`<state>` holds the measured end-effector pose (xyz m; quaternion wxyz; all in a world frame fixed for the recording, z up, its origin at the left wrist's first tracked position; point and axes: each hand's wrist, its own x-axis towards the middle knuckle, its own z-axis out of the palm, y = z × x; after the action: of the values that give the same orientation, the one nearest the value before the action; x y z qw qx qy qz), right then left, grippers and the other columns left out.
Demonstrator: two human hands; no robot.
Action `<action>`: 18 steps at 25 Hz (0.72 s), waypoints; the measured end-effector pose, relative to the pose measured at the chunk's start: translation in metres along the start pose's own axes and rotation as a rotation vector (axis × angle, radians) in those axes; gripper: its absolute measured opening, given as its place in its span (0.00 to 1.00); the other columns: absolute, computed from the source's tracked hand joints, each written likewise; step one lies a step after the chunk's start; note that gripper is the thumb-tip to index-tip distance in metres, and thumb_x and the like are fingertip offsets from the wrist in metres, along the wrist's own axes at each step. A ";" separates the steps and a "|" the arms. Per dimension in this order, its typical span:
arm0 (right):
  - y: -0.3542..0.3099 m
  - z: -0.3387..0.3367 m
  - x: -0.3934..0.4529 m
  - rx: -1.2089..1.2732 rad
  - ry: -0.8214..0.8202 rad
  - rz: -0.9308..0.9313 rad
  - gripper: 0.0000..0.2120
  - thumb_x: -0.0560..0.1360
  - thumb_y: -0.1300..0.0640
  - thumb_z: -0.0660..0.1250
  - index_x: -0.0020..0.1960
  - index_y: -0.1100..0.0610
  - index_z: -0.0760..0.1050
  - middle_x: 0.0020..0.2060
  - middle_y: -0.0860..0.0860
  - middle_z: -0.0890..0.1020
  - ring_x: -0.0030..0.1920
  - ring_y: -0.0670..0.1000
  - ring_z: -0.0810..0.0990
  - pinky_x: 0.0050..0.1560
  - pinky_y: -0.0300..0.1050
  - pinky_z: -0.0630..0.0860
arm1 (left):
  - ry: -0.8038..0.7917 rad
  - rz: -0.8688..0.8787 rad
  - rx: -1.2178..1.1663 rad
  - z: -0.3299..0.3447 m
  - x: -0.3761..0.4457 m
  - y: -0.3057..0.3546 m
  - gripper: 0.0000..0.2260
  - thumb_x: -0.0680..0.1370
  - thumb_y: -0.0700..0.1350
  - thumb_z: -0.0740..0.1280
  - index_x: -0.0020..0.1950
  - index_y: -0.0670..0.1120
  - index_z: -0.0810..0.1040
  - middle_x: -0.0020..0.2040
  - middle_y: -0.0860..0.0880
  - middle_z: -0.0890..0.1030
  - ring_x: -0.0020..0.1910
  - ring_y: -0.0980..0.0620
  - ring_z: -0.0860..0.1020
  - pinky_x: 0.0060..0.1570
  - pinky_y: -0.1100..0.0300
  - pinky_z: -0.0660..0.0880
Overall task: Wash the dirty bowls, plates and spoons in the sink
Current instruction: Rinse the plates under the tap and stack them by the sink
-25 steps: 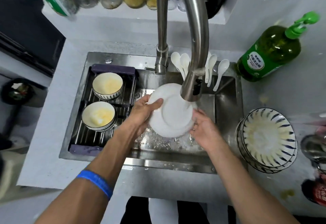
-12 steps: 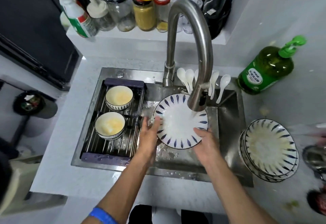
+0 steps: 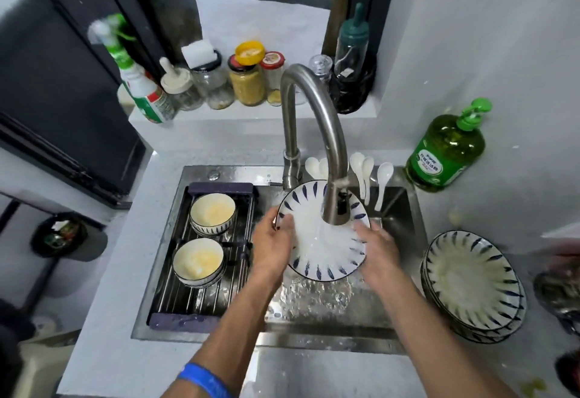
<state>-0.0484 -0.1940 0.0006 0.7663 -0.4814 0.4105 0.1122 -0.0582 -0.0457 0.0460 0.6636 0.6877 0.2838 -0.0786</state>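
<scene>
I hold a white plate with blue dashes [image 3: 317, 247] face up over the steel sink [image 3: 398, 215], under water running from the tap [image 3: 314, 134]. My left hand [image 3: 271, 248] grips its left rim. My right hand [image 3: 375, 248] holds its right rim, fingers on the plate's face. Two dirty bowls, one [image 3: 212, 213] behind the other [image 3: 198, 261], sit on the rack [image 3: 188, 297] over the sink's left side. Several white spoons [image 3: 367, 175] lean at the sink's back edge. A stack of dirty plates [image 3: 470, 278] rests on the counter to the right.
A green dish-soap pump bottle [image 3: 445, 153] stands at the back right of the counter. Jars and a spray bottle [image 3: 138, 84] line the ledge behind the tap. A dark pan [image 3: 561, 291] sits at the far right edge.
The plate was turned from its white underside to its patterned face and stays under the stream. My right hand's fingers moved onto its face. The camera tilted up, showing more of the ledge.
</scene>
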 end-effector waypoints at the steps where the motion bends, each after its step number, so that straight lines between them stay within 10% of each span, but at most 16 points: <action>1: 0.001 0.001 -0.001 0.032 0.037 -0.025 0.12 0.74 0.50 0.72 0.55 0.54 0.78 0.47 0.54 0.82 0.45 0.55 0.81 0.49 0.53 0.80 | 0.065 -0.006 -0.065 0.001 -0.002 0.000 0.24 0.83 0.49 0.64 0.78 0.46 0.64 0.74 0.45 0.71 0.69 0.45 0.72 0.70 0.50 0.68; 6: 0.006 -0.008 -0.007 -0.015 0.059 -0.076 0.11 0.77 0.57 0.70 0.58 0.57 0.79 0.53 0.57 0.83 0.50 0.57 0.82 0.54 0.56 0.80 | -0.022 -0.100 0.002 0.003 0.005 -0.007 0.28 0.81 0.51 0.65 0.78 0.42 0.64 0.57 0.48 0.80 0.58 0.51 0.79 0.64 0.56 0.73; 12: -0.002 -0.020 -0.011 -0.037 -0.003 0.061 0.14 0.77 0.60 0.69 0.62 0.58 0.77 0.54 0.59 0.83 0.52 0.59 0.83 0.58 0.62 0.77 | 0.028 -0.114 0.101 0.014 0.001 -0.015 0.24 0.82 0.47 0.65 0.76 0.42 0.66 0.63 0.42 0.79 0.56 0.48 0.79 0.57 0.58 0.78; 16: -0.017 -0.021 -0.019 -0.014 -0.093 0.100 0.15 0.72 0.70 0.62 0.57 0.63 0.79 0.46 0.56 0.85 0.46 0.58 0.84 0.49 0.56 0.81 | -0.049 -0.234 -0.247 0.003 0.013 -0.018 0.21 0.80 0.50 0.68 0.68 0.40 0.75 0.56 0.40 0.84 0.52 0.42 0.84 0.57 0.43 0.80; 18: -0.015 -0.024 -0.016 -0.144 -0.066 0.010 0.17 0.78 0.64 0.65 0.66 0.58 0.75 0.56 0.50 0.81 0.55 0.54 0.81 0.61 0.55 0.76 | -0.010 -0.333 -0.270 0.010 0.002 -0.035 0.17 0.81 0.45 0.68 0.66 0.36 0.75 0.55 0.39 0.84 0.47 0.43 0.84 0.48 0.45 0.82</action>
<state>-0.0631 -0.2182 0.0175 0.7421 -0.5292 0.3785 0.1611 -0.0707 -0.0561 0.0134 0.7289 0.5358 0.3981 -0.1521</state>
